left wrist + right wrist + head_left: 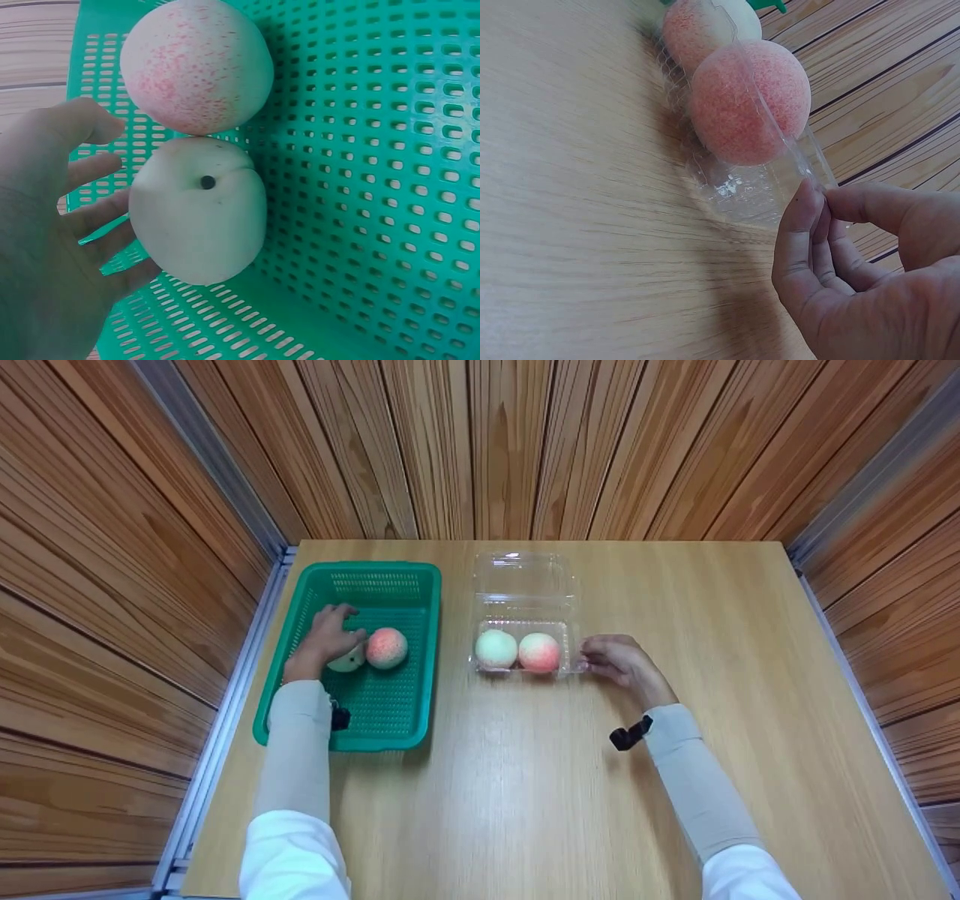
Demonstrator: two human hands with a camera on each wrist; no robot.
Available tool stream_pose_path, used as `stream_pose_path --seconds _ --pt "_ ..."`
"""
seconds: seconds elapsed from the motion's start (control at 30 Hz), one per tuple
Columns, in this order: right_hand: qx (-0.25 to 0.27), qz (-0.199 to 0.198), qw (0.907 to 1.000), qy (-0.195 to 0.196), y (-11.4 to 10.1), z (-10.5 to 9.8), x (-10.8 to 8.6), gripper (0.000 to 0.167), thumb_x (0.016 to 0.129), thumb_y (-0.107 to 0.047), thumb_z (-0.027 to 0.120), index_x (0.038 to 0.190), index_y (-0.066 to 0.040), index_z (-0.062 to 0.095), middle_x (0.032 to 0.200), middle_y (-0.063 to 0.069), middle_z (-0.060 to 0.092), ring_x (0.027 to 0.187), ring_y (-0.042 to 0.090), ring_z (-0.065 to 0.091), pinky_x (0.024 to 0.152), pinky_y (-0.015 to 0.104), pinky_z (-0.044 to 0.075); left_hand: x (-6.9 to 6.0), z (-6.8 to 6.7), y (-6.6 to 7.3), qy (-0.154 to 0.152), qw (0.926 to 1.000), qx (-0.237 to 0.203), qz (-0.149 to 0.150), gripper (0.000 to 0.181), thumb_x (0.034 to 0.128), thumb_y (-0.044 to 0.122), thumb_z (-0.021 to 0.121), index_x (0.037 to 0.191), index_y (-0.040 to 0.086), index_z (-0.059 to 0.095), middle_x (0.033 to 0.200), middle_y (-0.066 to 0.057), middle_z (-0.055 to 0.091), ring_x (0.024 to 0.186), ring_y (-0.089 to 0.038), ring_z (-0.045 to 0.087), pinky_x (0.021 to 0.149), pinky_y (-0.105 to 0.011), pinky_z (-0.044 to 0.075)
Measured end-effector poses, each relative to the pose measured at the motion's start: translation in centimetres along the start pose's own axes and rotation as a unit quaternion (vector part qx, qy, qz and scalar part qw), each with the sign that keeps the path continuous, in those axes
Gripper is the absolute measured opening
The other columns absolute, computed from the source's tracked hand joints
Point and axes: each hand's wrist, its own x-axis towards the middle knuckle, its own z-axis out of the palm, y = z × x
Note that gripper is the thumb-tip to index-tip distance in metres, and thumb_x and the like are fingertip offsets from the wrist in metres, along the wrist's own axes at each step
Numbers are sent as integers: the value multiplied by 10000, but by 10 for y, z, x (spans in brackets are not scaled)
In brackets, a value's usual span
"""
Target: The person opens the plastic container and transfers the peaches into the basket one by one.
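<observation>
White sleeves (294, 855) lie closest to us, with grey cuffs (300, 754) covering the forearms. Ahead we see a pale peach (346, 662) inside a green perforated basket (379, 712). The left hand (322, 641) has its fingers spread alongside that fruit and its thumb apart from it; we cannot tell how firmly the fingertips touch. Against the pale one sits a red-speckled peach (387, 648). To the right of the basket we find a clear plastic clamshell (523, 604), its lid open toward the back, a greenish-white peach (496, 649) and a pink-blushed peach (539, 652) side by side in its base. The right hand (619, 660) pinches the clamshell's right edge between thumb and fingers, well apart from the left. Under everything runs a light wood-grain table (517, 780), glossy toward us. Brown plank walls (502, 450) enclose it at the back and sides, with grey metal posts (214, 454) in the corners and a metal rail (217, 750) along the left edge.
</observation>
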Motion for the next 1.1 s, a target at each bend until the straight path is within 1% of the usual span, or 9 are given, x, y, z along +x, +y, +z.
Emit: stream_pose_path --seconds 0.23,0.43,0.63,0.73,0.83,0.9,0.97,1.07,1.1 --pt "149 97 9998 54 -2 1 1 290 1041 -55 632 1292 82 585 938 48 747 844 130 714 797 243 627 -1 -3 8 151 9996 26 232 573 1088 284 535 1575 2 430 1584 -285 383 1509 -475 325 1204 -648 359" --pt "139 148 9998 72 -2 2 2 333 1046 -62 628 1338 85 564 945 48 752 861 139 726 790 242 629 0 -5 15 262 9992 20 316 560 1087 294 540 1569 25 450 1589 -261 392 1508 -463 329 1198 -656 366" --pt "149 87 9998 40 -1 2 4 334 1046 -55 622 1330 109 556 953 59 750 859 142 727 792 243 631 2 -7 21 291 9989 33 359 551 1088 307 540 1568 48 459 1617 -243 373 1524 -451 318 1205 -656 362" --pt "119 105 9998 76 -1 1 3 334 1043 -64 628 1332 93 566 968 60 750 864 137 726 796 240 630 2 -8 24 339 9986 36 404 548 1086 300 547 1565 48 462 1618 -237 382 1518 -441 331 1209 -646 363" --pt "76 87 9999 98 0 1 2 239 1040 -64 628 1242 63 607 962 52 741 837 124 713 783 233 626 1 -8 27 412 9979 100 492 552 1082 292 553 1567 43 467 1618 -238 391 1518 -439 333 1219 -638 354" --pt "159 51 9998 53 1 1 3 178 1033 -42 623 1184 53 617 927 55 735 802 123 704 756 233 622 1 -9 28 457 9974 130 549 557 1081 292 557 1571 42 467 1620 -239 393 1519 -440 334 1222 -638 348" --pt "207 25 9998 18 1 2 4 152 1030 -23 615 1159 56 608 885 48 729 770 119 695 725 230 618 1 -10 30 486 9969 157 598 557 1079 292 560 1571 47 471 1625 -238 394 1520 -439 336 1223 -639 346" --pt "315 16 9995 3 1 2 6 219 1028 -3 607 1223 90 576 844 52 726 749 129 698 693 231 617 -1 -11 32 494 9967 121 638 550 1082 294 558 1568 51 474 1633 -229 391 1523 -434 338 1221 -643 350" --pt "280 25 9996 33 0 2 6 235 1031 -8 607 1240 91 568 844 44 726 748 124 698 690 229 617 -1 -12 33 492 9966 109 647 548 1082 292 558 1568 53 475 1636 -226 388 1525 -432 337 1220 -644 350"
